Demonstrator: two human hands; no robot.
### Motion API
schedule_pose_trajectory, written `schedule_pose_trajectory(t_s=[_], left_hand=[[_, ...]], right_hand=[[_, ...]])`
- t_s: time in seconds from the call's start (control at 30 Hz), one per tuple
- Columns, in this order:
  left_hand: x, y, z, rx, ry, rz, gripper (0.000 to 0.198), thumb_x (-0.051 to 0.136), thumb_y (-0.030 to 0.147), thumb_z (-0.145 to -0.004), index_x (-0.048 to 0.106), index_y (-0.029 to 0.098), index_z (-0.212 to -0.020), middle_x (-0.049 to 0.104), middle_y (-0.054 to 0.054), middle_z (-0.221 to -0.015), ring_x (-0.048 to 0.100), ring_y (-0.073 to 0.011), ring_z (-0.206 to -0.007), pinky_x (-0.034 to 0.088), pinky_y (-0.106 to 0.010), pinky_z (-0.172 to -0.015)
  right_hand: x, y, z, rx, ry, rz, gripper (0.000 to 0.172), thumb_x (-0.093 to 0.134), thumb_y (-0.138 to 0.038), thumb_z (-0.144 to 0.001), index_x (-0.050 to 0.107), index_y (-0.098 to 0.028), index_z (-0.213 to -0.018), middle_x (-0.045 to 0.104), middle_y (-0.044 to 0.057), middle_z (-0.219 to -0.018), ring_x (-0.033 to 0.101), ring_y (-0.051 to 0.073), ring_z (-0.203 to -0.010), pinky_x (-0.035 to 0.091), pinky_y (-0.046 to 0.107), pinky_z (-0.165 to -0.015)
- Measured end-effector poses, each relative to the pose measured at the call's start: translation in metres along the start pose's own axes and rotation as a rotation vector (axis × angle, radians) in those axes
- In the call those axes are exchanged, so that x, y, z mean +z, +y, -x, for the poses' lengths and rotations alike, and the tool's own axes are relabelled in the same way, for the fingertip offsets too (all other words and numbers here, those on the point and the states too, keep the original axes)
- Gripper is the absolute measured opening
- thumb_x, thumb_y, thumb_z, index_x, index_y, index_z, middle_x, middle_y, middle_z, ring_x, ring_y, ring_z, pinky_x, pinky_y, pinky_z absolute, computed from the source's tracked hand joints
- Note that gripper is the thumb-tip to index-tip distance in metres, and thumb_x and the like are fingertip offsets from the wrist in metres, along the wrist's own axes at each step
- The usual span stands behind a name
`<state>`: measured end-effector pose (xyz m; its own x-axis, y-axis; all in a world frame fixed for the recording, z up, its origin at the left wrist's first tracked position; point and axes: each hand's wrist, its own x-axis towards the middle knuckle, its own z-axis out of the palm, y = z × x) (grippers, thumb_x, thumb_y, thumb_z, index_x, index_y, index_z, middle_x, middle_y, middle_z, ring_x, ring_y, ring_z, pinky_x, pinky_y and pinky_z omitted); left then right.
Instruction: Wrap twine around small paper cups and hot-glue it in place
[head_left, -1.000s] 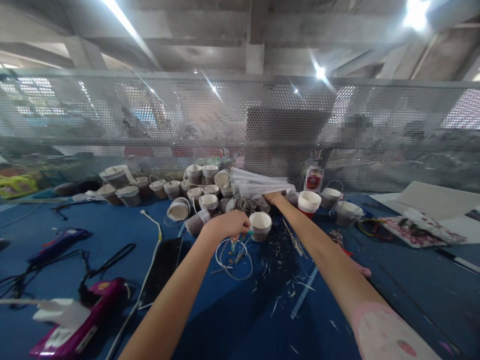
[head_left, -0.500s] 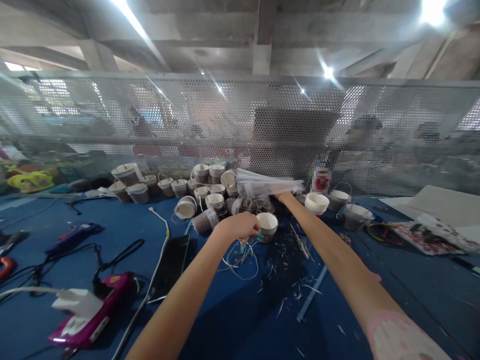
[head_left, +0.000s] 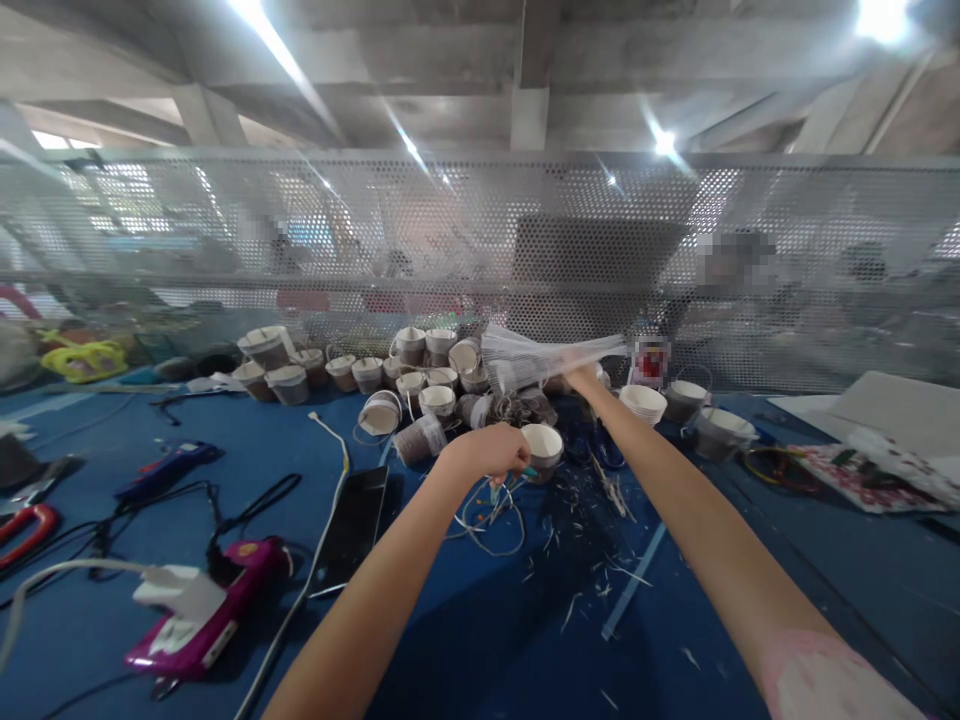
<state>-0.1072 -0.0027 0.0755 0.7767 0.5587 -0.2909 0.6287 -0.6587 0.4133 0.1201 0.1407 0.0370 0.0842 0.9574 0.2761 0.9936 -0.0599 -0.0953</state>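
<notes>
My left hand point(head_left: 496, 450) is closed, fingers curled down beside a small grey-brown bucket with a white lining point(head_left: 543, 450). Something teal shows at its fingertips. Thin pale cords point(head_left: 491, 530) loop on the table beneath it; whether the fingers grip them is hidden. Farther back, my right hand point(head_left: 579, 372) is closed around a bundle of thin white strands point(head_left: 517, 355), which fans out to the left and narrows at the grip. Behind the left hand lies a tangle of grey twine point(head_left: 514, 408), under the near side of the bundle.
Several small buckets point(head_left: 439, 400) crowd the back, some tipped over. Stacked white cups point(head_left: 643, 403) stand right of my right arm. A phone point(head_left: 352, 525), a magenta power strip point(head_left: 214, 610) and red-handled scissors point(head_left: 30, 535) lie left. A perforated screen point(head_left: 420, 230) closes the back.
The view has turned slightly left. My right hand has shifted a little within the white bundle, whose strands now gather more tightly at the grip. My left hand stays beside the bucket.
</notes>
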Motion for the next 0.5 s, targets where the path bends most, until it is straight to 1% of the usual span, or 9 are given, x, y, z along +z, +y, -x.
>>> schedule_pose_trajectory(t_s=[0.1, 0.2, 0.3, 0.37, 0.43, 0.5], left_hand=[[0.001, 0.000, -0.002, 0.019, 0.011, -0.034, 0.018, 0.045, 0.018, -0.075, 0.054, 0.014, -0.061, 0.053, 0.000, -0.051, 0.050, -0.0103, -0.045, 0.042, -0.024, -0.060], [0.000, 0.002, -0.003, 0.098, 0.088, -0.110, 0.020, 0.043, 0.019, -0.078, 0.056, 0.014, -0.064, 0.058, -0.003, -0.064, 0.054, -0.0122, -0.057, 0.041, -0.024, -0.065], [-0.004, 0.001, -0.005, 0.151, 0.258, -0.194, 0.021, 0.042, 0.022, -0.081, 0.061, 0.016, -0.075, 0.059, -0.006, -0.083, 0.054, -0.0166, -0.080, 0.040, -0.026, -0.075], [-0.008, -0.003, -0.009, 0.165, 0.395, -0.190, 0.023, 0.041, 0.026, -0.084, 0.062, 0.017, -0.083, 0.056, -0.006, -0.096, 0.051, -0.0173, -0.089, 0.039, -0.027, -0.081], [-0.014, -0.010, -0.018, 0.181, 0.531, -0.169, 0.024, 0.041, 0.028, -0.085, 0.062, 0.017, -0.085, 0.052, -0.007, -0.102, 0.049, -0.0168, -0.094, 0.038, -0.027, -0.087], [-0.020, -0.018, -0.033, 0.160, 0.642, -0.185, 0.023, 0.042, 0.027, -0.084, 0.063, 0.017, -0.086, 0.051, -0.008, -0.105, 0.045, -0.0180, -0.101, 0.035, -0.030, -0.093]], right_hand=[[0.000, 0.002, -0.002, 0.008, 0.022, 0.001, 0.032, 0.034, -0.023, -0.088, 0.060, -0.015, -0.105, 0.061, 0.013, -0.108, 0.050, 0.030, -0.106, 0.038, 0.037, -0.087], [0.001, -0.002, -0.002, -0.018, 0.007, -0.009, 0.029, 0.038, -0.025, -0.086, 0.061, -0.017, -0.102, 0.064, 0.011, -0.104, 0.053, 0.028, -0.102, 0.038, 0.034, -0.086], [0.003, -0.006, -0.001, -0.049, -0.009, -0.016, 0.030, 0.039, -0.027, -0.086, 0.061, -0.018, -0.104, 0.063, 0.010, -0.107, 0.053, 0.026, -0.102, 0.038, 0.033, -0.087], [0.003, -0.009, -0.001, -0.059, -0.018, -0.016, 0.029, 0.040, -0.025, -0.085, 0.061, -0.017, -0.103, 0.062, 0.011, -0.110, 0.053, 0.025, -0.103, 0.037, 0.032, -0.088], [0.001, -0.012, -0.002, -0.054, -0.023, -0.010, 0.029, 0.041, -0.021, -0.083, 0.062, -0.015, -0.102, 0.061, 0.013, -0.112, 0.052, 0.026, -0.104, 0.037, 0.032, -0.089], [-0.002, -0.014, -0.002, -0.042, -0.025, -0.003, 0.031, 0.038, -0.018, -0.084, 0.062, -0.014, -0.103, 0.060, 0.014, -0.113, 0.052, 0.027, -0.105, 0.037, 0.033, -0.089]])
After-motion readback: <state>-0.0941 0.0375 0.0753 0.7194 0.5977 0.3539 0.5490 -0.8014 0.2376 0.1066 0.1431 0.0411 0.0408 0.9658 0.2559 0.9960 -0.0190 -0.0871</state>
